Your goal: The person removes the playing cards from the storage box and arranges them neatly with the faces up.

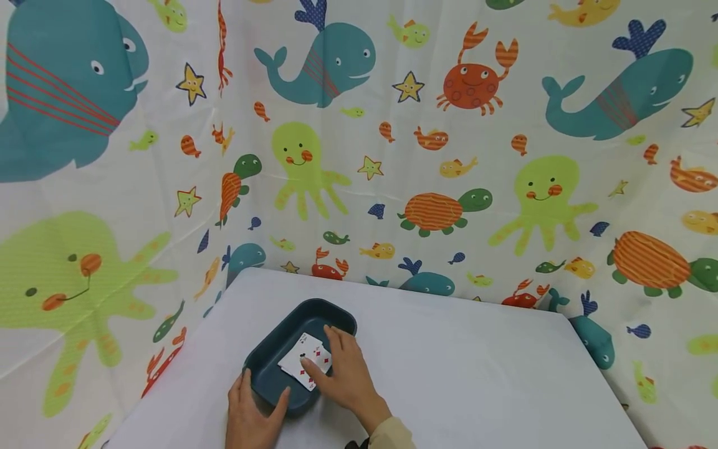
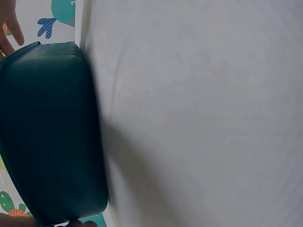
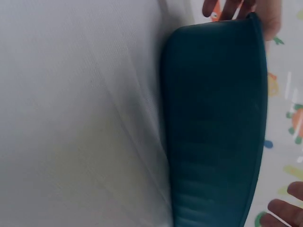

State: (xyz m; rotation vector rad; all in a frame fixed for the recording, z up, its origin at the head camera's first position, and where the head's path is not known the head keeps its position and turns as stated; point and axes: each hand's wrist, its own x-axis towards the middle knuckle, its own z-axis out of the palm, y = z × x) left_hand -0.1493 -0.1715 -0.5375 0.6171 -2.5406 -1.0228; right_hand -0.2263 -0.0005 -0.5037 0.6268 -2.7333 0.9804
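Observation:
A dark teal plastic tub (image 1: 263,355) sits at an angle on the white table, with several playing cards (image 1: 303,358) in an overlapping pile on its floor, faces up. My left hand (image 1: 250,411) holds the tub's near left end, fingers at the outer side and thumb at the near side. In the right wrist view, this left hand (image 3: 262,16) is at the tub's upper corner. My right hand (image 1: 348,374) is over the tub's right side, thumb and fingers spread, with the thumb tip overlapping the cards. Both wrist views show mainly the tub's outer wall (image 2: 52,127).
The white-covered table (image 1: 460,374) extends to the right of the tub. A curtain (image 1: 364,137) printed with whales, octopuses, turtles and crabs hangs behind the table and along its left side.

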